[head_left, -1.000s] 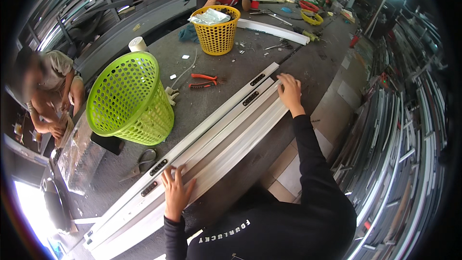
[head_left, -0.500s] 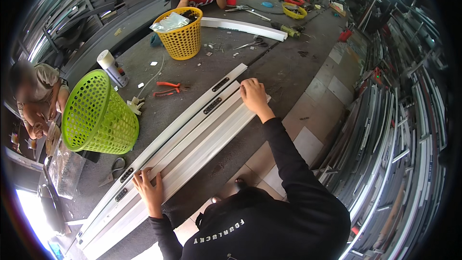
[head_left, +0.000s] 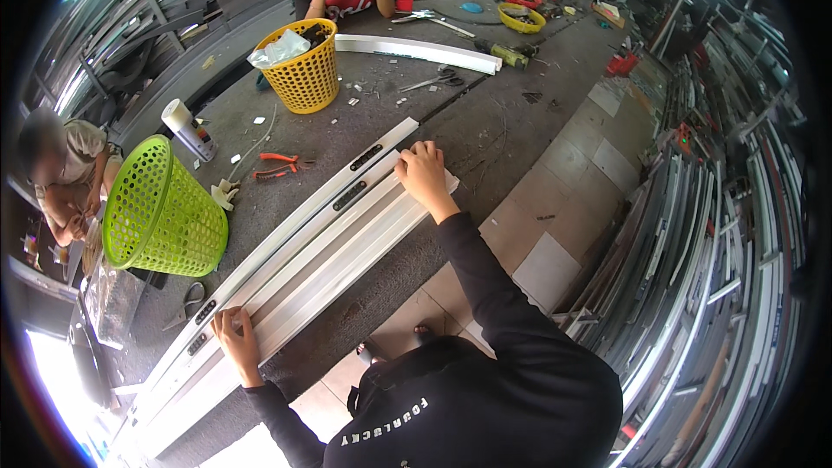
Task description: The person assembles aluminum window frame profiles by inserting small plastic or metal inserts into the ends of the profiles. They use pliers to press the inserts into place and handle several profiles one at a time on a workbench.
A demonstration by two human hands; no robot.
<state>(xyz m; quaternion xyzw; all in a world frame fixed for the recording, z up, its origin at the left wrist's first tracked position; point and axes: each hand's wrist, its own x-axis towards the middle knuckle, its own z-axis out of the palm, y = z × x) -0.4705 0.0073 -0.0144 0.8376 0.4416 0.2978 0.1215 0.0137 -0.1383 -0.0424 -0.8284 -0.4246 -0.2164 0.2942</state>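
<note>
Long white profiles [head_left: 303,273] lie side by side, slanting across the dark worktable in front of me. Black oblong inserts show in the two farther ones, such as an insert [head_left: 349,196] near the upper right end and another insert [head_left: 198,345] toward the lower left. My right hand [head_left: 423,175] is closed over the upper right end of the second profile, fingers bent around its edge. Farther down the same profile, my left hand [head_left: 237,342] grips with curled fingers, close to the lower inserts. The undersides of the profiles are hidden.
Beyond the profiles lie orange-handled pliers [head_left: 282,166], scissors [head_left: 186,303] and a spray can [head_left: 190,132]. A green basket [head_left: 169,217] stands left, a yellow basket [head_left: 303,78] farther back. Two people sit by the table. Racks of profiles [head_left: 693,295] fill the right side.
My view has shifted, so the table's things appear farther left. My left hand's fingers are more curled on the profile. The far person's hands remain raised together.
</note>
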